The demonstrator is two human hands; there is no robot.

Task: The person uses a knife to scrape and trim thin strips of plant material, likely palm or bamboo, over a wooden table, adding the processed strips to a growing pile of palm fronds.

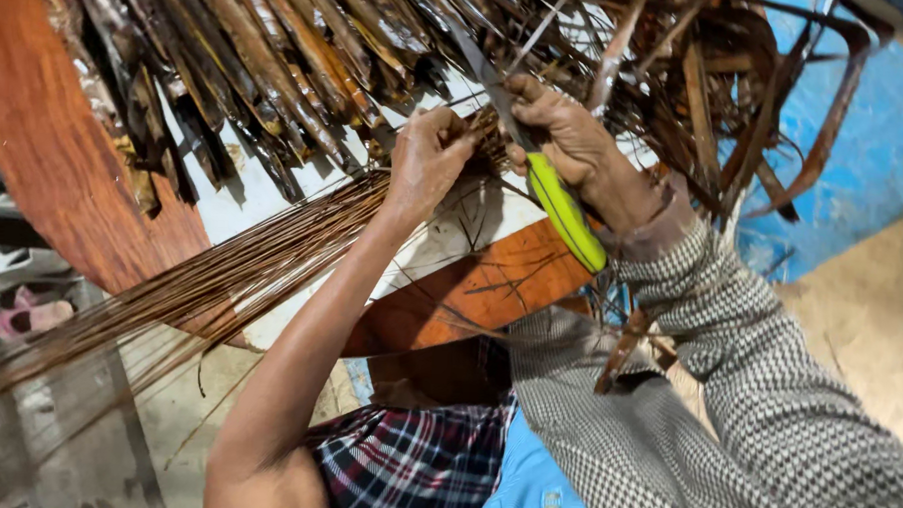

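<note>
My left hand (pixel 427 155) is closed around the end of a long bundle of thin brown leaf ribs (pixel 221 276) that runs down to the lower left. My right hand (pixel 566 138) grips a knife with a yellow-green handle (pixel 565 210); its dark blade (pixel 483 70) points up-left into the dried leaves. Both hands meet just above a round wooden table (pixel 45 160). A checked sleeve covers my right arm; my left arm is bare.
A heap of dried brown palm leaves (pixel 278 58) covers the table top and hangs over a blue wall (pixel 875 149) at right. A plaid cloth (pixel 414 458) lies over my lap. Pink sandals (pixel 29 314) sit on the floor at left.
</note>
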